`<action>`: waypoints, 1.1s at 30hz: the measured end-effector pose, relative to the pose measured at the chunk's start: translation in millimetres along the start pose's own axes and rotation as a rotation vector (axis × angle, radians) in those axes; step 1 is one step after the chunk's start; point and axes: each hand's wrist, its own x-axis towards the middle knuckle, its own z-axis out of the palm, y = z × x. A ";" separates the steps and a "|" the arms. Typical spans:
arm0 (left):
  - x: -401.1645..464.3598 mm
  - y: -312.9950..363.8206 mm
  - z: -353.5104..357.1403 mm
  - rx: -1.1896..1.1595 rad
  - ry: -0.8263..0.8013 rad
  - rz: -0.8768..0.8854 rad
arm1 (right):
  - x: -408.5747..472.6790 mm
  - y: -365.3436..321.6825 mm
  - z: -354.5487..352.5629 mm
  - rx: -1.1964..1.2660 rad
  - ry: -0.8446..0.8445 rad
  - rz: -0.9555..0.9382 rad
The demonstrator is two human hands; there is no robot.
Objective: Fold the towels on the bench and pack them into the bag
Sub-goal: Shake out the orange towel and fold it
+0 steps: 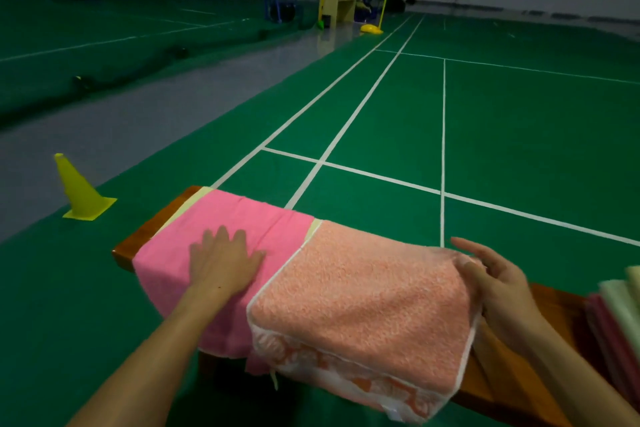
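Note:
A pink towel [242, 218] lies spread over the left end of a wooden bench [138, 236]. A folded peach towel [360, 298] with a white edge overlaps it on the right and hangs over the bench's near side. My left hand [225, 260] presses flat on the pink towel, fingers spread. My right hand [498, 284] holds the peach towel's right edge, thumb on top of the fabric. No bag is in view.
A stack of folded towels [620, 308], pale green and dark pink, sits on the bench at the far right edge. A yellow cone [81, 191] stands on the floor to the left. Green court floor with white lines lies beyond; nets and posts stand at the back.

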 end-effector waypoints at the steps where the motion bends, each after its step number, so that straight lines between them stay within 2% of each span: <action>1: -6.0 19.0 -0.9 -0.054 0.060 0.141 | -3.8 3.5 -10.9 -0.005 -0.001 0.008; 4: -31.7 78.2 -2.6 -0.197 0.074 0.503 | -15.3 13.7 -38.2 -0.025 -0.001 0.022; 6: -48.1 108.3 1.4 -0.142 0.010 0.653 | -22.9 19.1 -55.1 -0.056 0.007 0.016; 9: -62.8 138.5 8.1 0.001 -0.124 0.766 | -34.0 23.6 -78.4 -0.138 0.039 -0.012; 11: -69.3 154.2 7.6 0.011 -0.159 0.795 | -38.3 28.0 -90.9 -0.199 0.053 -0.017; 15: -83.5 185.0 2.8 -0.104 -0.133 0.724 | -42.6 42.4 -107.3 -0.258 0.127 -0.025; 20: -79.0 206.9 1.7 -0.550 -0.119 0.418 | -40.3 65.4 -126.8 -0.309 0.153 -0.006; 23: -68.2 213.9 -3.7 -0.685 -0.154 0.318 | -43.0 69.1 -129.4 -0.244 0.159 0.029; 25: -59.5 218.3 -9.6 -0.811 -0.261 0.269 | -46.3 65.8 -129.3 -0.171 0.170 0.057; 27: -53.5 218.1 -17.5 -0.969 -0.435 0.219 | -50.2 60.6 -128.6 -0.082 0.165 0.103; 30: -48.5 212.2 -29.2 -1.092 -0.651 0.229 | -53.9 55.6 -131.6 0.040 0.119 0.211; 33: -54.9 208.7 -43.9 -1.194 -0.662 0.255 | -58.5 48.0 -135.5 0.078 0.119 0.267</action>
